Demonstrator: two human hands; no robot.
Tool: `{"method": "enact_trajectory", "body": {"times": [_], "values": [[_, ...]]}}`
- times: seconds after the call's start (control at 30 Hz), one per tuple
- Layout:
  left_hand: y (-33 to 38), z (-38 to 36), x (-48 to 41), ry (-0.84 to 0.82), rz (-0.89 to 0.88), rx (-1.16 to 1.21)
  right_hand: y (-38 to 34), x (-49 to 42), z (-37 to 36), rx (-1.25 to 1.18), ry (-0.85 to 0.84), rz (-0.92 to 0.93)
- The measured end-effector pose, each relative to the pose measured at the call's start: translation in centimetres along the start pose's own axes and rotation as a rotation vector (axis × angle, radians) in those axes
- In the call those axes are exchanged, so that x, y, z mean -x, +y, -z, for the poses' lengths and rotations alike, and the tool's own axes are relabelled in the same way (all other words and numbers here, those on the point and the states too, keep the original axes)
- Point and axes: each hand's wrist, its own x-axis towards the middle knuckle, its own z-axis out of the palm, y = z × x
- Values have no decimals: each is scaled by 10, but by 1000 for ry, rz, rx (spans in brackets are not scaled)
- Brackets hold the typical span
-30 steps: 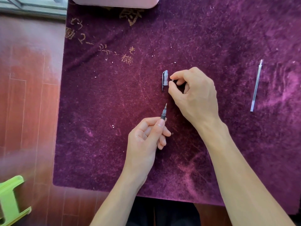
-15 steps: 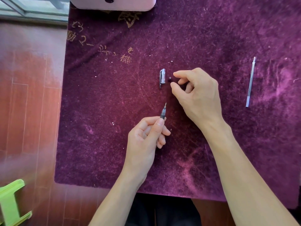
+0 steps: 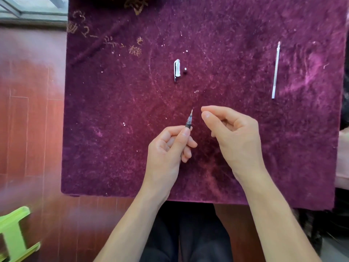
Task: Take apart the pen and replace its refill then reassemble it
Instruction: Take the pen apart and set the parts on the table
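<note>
I'm watching the left hand (image 3: 168, 150) gripping the pen (image 3: 189, 121), fingers curling round its barrel. The right hand (image 3: 234, 137) is hovering just beside, fingers loosely curled on nothing (thumb and forefinger apart). The refill (image 3: 275, 70) is lying far right on the purple cloth (image 3: 113, 129).

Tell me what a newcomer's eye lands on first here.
The two hands at the middle of the purple cloth: the left hand grips the pen, tip pointing away, and the right hand hovers empty beside it. Farther away lies the clear cap; a thin refill lies off to the right.
</note>
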Motion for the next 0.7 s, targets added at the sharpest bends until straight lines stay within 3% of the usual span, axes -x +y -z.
{"method": "enact_trajectory", "body": {"times": [0.3,0.7], "values": [[-15,-5,24,-17,9,-26,17,32,3,-146,-129,-113],[-21,-11,35,-55,-3,-62,21,44,9,-219,-97,-140]]}}
